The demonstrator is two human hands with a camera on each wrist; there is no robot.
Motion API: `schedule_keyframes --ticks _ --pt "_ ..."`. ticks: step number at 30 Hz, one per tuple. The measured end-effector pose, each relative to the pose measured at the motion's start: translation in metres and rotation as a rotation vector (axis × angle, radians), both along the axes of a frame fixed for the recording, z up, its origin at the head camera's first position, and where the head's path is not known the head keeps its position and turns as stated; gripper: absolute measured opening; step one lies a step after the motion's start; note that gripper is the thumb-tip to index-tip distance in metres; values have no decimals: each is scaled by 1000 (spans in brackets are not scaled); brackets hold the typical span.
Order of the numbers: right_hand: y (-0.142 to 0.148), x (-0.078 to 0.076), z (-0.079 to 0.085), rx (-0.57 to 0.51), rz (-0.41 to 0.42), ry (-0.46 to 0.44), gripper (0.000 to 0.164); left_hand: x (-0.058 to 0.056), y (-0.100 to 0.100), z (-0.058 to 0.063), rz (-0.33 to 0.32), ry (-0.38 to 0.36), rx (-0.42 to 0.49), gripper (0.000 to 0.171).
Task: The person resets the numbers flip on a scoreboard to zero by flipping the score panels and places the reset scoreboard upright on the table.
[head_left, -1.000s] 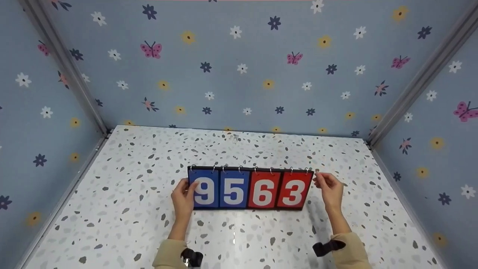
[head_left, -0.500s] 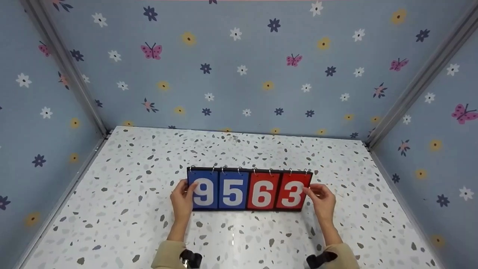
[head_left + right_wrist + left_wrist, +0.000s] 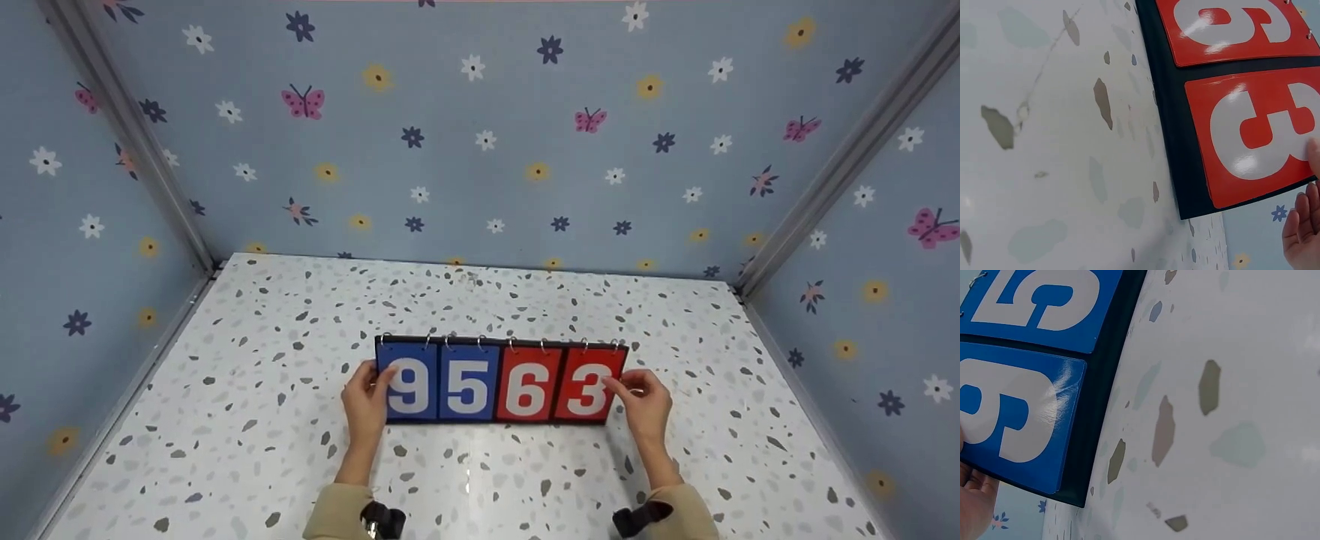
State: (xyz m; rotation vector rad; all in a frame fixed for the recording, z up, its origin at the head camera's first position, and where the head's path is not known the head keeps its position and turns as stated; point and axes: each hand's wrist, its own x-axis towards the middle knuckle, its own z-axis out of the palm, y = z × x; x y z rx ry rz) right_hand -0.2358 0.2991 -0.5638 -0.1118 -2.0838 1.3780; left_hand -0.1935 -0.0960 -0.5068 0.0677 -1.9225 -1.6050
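Note:
A flip scoreboard (image 3: pixel 468 386) with a black backing stands tilted on the table, its cards hung from metal rings along the top edge. Two blue cards read 9 and 5; two red cards read 6 and 3. My left hand (image 3: pixel 365 399) grips the left edge, thumb over the 9 card (image 3: pixel 1010 410) and fingers behind. On the right edge my right hand (image 3: pixel 646 405) pinches the board, its thumb on the 3 card (image 3: pixel 1264 132). In the right wrist view the curled fingers (image 3: pixel 1303 225) show behind the board's edge.
The white speckled table (image 3: pixel 480 480) lies under the board. Blue flowered panels (image 3: pixel 480 150) rise at the back and both sides, joined by grey metal posts (image 3: pixel 847 150). Black straps (image 3: pixel 641 519) sit at both sleeve cuffs.
My right hand, apart from the board's upper right corner a second ago, has moved down and left and taken hold of the right edge. The left hand keeps its grip.

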Motion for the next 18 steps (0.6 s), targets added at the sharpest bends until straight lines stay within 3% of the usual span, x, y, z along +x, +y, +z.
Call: schedule_keyframes --ticks 4,9,11,16,18 --pt "-15 18 41 -14 6 -103 24 -1 -1 -1 -5 0 11 13" --pt "13 -9 -11 27 19 -36 21 -5 -3 -9 0 8 -2 12" --pt "16 -10 -18 16 55 11 22 -4 -2 -8 2 4 -3 12" --pt "-15 25 44 -27 100 -45 22 1 0 0 1 -20 7 13" --pt "-18 29 51 -31 118 -32 23 1 0 0 0 -21 6 13"
